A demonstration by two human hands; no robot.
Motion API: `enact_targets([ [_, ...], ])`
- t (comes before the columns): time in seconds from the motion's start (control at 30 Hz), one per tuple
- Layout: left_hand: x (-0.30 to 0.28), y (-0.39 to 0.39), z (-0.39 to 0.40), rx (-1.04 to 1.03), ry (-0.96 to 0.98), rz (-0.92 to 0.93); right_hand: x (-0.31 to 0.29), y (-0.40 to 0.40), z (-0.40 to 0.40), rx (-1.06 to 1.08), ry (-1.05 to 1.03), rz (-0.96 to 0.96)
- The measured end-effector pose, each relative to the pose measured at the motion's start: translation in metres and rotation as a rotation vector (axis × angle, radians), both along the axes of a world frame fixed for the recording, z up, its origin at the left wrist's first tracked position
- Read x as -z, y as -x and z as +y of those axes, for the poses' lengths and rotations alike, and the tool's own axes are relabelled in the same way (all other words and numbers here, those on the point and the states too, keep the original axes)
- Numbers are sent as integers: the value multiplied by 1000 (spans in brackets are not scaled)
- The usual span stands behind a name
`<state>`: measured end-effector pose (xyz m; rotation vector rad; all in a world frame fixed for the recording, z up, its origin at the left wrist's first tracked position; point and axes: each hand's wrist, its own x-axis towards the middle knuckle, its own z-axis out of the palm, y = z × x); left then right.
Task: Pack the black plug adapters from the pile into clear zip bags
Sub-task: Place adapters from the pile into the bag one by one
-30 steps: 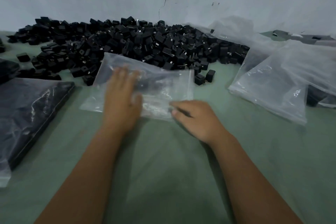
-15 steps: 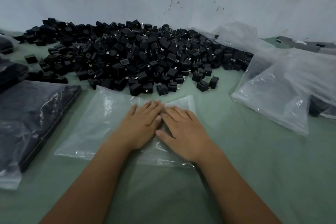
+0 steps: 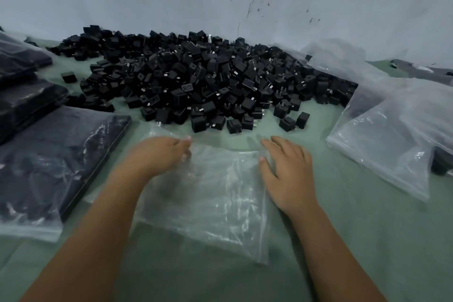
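A big pile of black plug adapters (image 3: pixel 196 76) lies against the back wall. In front of it an empty clear zip bag (image 3: pixel 215 193) lies flat on the green table (image 3: pixel 355 240). My left hand (image 3: pixel 159 154) rests on the bag's far left part, fingers bent down at its far edge; whether they pinch the film I cannot tell. My right hand (image 3: pixel 286 171) lies flat with spread fingers on the bag's right edge. A few loose adapters (image 3: pixel 235 125) sit just beyond the bag.
Filled bags of black adapters (image 3: pixel 54 164) are stacked at the left, more (image 3: pixel 22 95) behind them. A heap of empty clear bags (image 3: pixel 397 130) lies at the right. A cracked grey wall (image 3: pixel 245 2) closes the back.
The bag came down from the air and toward me, then lay flat. My hands, side by side at its middle half a second ago, have spread apart to its left and right.
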<state>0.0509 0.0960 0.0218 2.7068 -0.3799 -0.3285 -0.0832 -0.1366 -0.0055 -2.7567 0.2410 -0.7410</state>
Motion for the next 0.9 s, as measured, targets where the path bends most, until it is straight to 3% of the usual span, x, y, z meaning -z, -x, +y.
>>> enact_targets([
  [0.07, -8, -13, 1, -210, 212, -265, -8, -11, 6, -9, 8, -35],
  [0.13, 3, -19, -5, -293, 343, -496, -18, -30, 17, -53, 62, -28],
  [0.2, 22, -19, -10, -319, 531, -546, -27, -61, 36, -147, 146, 7],
  [0.3, 31, -25, -3, -532, 974, -660, -28, -116, 81, -320, 327, 76],
  [0.4, 31, -36, 1, -604, 1148, -703, -12, -181, 132, -412, 564, 162],
  [0.47, 33, -39, -1, -578, 1150, -665, -5, -222, 157, -466, 720, 219],
  [0.57, 36, -41, -4, -508, 999, -534, 2, -269, 173, -462, 824, 265],
  [0.73, 42, -47, 4, -401, 615, -232, 3, -288, 140, -347, 597, 281],
  [0.9, 43, -48, 7, -351, 460, -232, 1, -261, 68, -184, 577, 196],
])
